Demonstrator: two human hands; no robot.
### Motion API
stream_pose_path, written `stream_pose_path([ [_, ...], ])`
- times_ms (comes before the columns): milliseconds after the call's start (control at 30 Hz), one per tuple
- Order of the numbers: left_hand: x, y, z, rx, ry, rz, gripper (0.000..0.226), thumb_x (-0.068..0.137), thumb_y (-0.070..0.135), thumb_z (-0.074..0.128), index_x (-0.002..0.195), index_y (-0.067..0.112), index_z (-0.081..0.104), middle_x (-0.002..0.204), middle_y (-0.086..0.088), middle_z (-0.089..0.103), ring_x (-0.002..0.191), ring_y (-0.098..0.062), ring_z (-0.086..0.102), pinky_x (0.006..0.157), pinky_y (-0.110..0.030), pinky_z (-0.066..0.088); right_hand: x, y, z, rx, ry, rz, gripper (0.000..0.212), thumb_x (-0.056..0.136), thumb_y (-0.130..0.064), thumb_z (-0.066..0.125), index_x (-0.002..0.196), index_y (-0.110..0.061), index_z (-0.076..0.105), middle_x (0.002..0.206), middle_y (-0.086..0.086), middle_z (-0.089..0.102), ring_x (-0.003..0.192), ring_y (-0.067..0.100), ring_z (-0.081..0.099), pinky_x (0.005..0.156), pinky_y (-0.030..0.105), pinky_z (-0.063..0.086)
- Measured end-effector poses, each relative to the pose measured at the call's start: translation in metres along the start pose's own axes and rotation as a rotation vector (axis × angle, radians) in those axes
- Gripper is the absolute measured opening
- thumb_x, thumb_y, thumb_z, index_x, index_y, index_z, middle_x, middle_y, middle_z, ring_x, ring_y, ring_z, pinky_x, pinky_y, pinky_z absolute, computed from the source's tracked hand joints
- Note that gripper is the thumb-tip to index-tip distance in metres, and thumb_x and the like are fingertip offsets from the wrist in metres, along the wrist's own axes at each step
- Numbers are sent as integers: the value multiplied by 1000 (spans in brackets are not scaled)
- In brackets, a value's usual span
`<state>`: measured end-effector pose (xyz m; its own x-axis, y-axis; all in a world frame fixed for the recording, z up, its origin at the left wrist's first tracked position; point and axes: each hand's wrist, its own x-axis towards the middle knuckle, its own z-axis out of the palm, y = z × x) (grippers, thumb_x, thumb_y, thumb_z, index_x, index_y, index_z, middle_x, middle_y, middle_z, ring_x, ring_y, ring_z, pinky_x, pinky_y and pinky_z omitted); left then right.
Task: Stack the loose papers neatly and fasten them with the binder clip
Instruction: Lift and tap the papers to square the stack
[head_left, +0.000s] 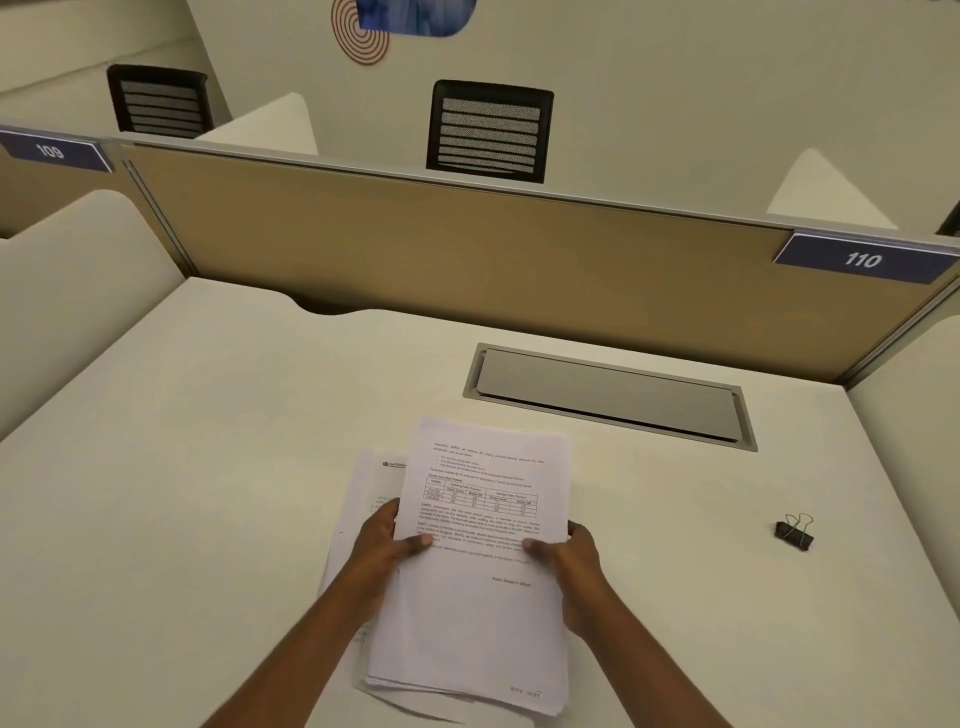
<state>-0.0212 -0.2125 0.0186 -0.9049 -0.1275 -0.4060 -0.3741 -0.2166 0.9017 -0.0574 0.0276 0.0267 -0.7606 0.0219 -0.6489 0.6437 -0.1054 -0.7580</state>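
A stack of printed white papers (478, 613) is held in front of me over the white desk (208, 467). My left hand (387, 551) grips its left edge, thumb on the top sheet. My right hand (569, 564) grips the right edge the same way. Under the stack, several more sheets (363, 488) stick out to the left, lying askew on the desk. A black binder clip (795, 532) with silver wire handles lies on the desk far to the right, apart from both hands.
A grey cable hatch (610, 395) is set into the desk behind the papers. A tan partition (467, 249) closes off the back, with number plates 109 and 110. White side dividers stand left and right. Two black chairs stand beyond.
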Motion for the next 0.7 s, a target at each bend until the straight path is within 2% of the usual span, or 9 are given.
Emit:
stream_pose_path([
  [67, 1, 0, 3, 96, 62, -12, 46, 72, -3, 78, 112, 15, 64, 108, -5, 74, 98, -25, 71, 78, -34, 59, 2, 0, -2, -38, -70, -13, 39, 74, 9, 68, 110, -5, 67, 101, 11, 75, 88, 33, 72, 81, 51, 58],
  [167, 4, -2, 7, 288, 146, -64, 41, 73, 1, 78, 110, 11, 64, 107, -5, 72, 96, -25, 69, 85, -41, 57, 4, 2, -3, -169, -46, -110, 36, 74, 13, 64, 103, -8, 71, 98, 7, 75, 86, 26, 73, 76, 40, 60],
  [300, 9, -4, 9, 526, 235, -124, 33, 75, 12, 78, 105, 10, 64, 101, -4, 69, 92, -23, 66, 82, -38, 56, 2, 4, 2, -373, 41, -295, 38, 77, 8, 61, 97, -24, 61, 98, -5, 69, 89, 11, 66, 69, 20, 54],
  [333, 10, -4, 9, 585, 247, -134, 31, 76, 17, 78, 103, 11, 64, 99, -3, 68, 90, -22, 65, 80, -36, 56, 1, 5, 4, -414, 34, -327, 40, 78, 8, 60, 94, -29, 58, 96, -10, 66, 86, 4, 63, 64, 11, 51],
  [400, 12, -2, 8, 726, 259, -148, 26, 79, 25, 75, 98, 13, 63, 94, 0, 67, 86, -20, 64, 75, -34, 54, 1, 5, 6, -504, 7, -367, 43, 81, 8, 57, 87, -34, 52, 90, -19, 60, 81, -5, 58, 54, 3, 46],
  [500, 13, -1, 4, 925, 304, -126, 17, 82, 29, 66, 88, 13, 62, 85, 1, 67, 78, -20, 63, 72, -35, 53, 5, 4, 5, -559, -12, -376, 39, 81, 8, 57, 89, -30, 51, 88, -23, 56, 79, -8, 54, 52, 0, 43],
  [567, 12, 0, 1, 1031, 392, -69, 17, 83, 27, 60, 86, 11, 62, 83, -3, 68, 80, -24, 62, 72, -36, 53, 8, 4, 2, -565, -2, -376, 35, 81, 7, 58, 91, -26, 52, 88, -22, 56, 79, -8, 54, 52, -1, 43],
  [633, 12, 2, 0, 1191, 485, -42, 25, 84, 31, 59, 95, 8, 62, 94, -8, 68, 91, -29, 60, 76, -35, 51, 11, 6, -3, -546, 15, -372, 34, 81, 7, 60, 94, -24, 54, 89, -21, 57, 79, -8, 54, 53, 0, 44],
  [700, 12, 5, 0, 1280, 551, -112, 38, 84, 39, 58, 103, 7, 58, 105, -12, 64, 100, -32, 57, 80, -37, 49, 12, 7, -7, -525, 32, -371, 33, 81, 5, 62, 98, -22, 55, 90, -18, 59, 81, -8, 55, 55, 2, 44],
])
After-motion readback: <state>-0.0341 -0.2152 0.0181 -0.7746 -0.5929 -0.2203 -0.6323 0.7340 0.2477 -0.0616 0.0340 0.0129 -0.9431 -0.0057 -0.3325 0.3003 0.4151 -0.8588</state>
